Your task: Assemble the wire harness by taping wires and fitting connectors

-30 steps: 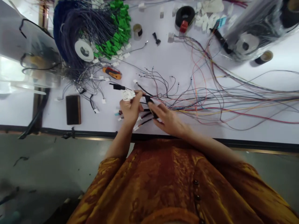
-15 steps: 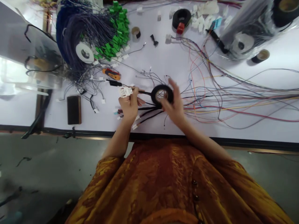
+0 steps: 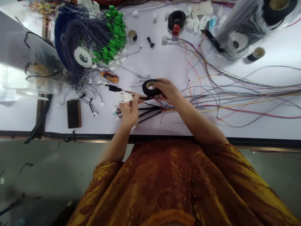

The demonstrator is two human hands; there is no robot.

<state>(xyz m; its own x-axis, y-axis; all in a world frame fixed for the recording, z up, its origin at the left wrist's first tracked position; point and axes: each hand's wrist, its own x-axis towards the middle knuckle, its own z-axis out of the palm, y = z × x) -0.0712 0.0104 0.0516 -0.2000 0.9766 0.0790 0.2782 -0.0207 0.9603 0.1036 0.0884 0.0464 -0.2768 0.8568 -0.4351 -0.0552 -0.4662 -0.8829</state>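
Closed around a wire branch just behind a white connector point(image 3: 126, 97) is my left hand point(image 3: 129, 112). A black plug point(image 3: 114, 88) sticks out beyond the connector. My right hand point(image 3: 168, 91) grips a roll of black tape point(image 3: 147, 91) by its right side, with the thumb at the core. The roll is tilted and lies close above the wires, near my left fingers. Below both hands, several black-taped branches of the wire harness point(image 3: 150, 110) lie on the table, and its loose coloured wires run off to the right.
A coil of dark wires with green connectors point(image 3: 113, 37) lies at the upper left. Near it are an orange cutter point(image 3: 109, 76) and a dark box-like block point(image 3: 74, 113). Another black tape roll point(image 3: 176, 19) and a plastic-wrapped bundle point(image 3: 244, 28) stand at the back.
My right hand has gone from open fingers over the tape roll to gripping its side. The roll has shifted left and tilted. My left hand keeps its hold.
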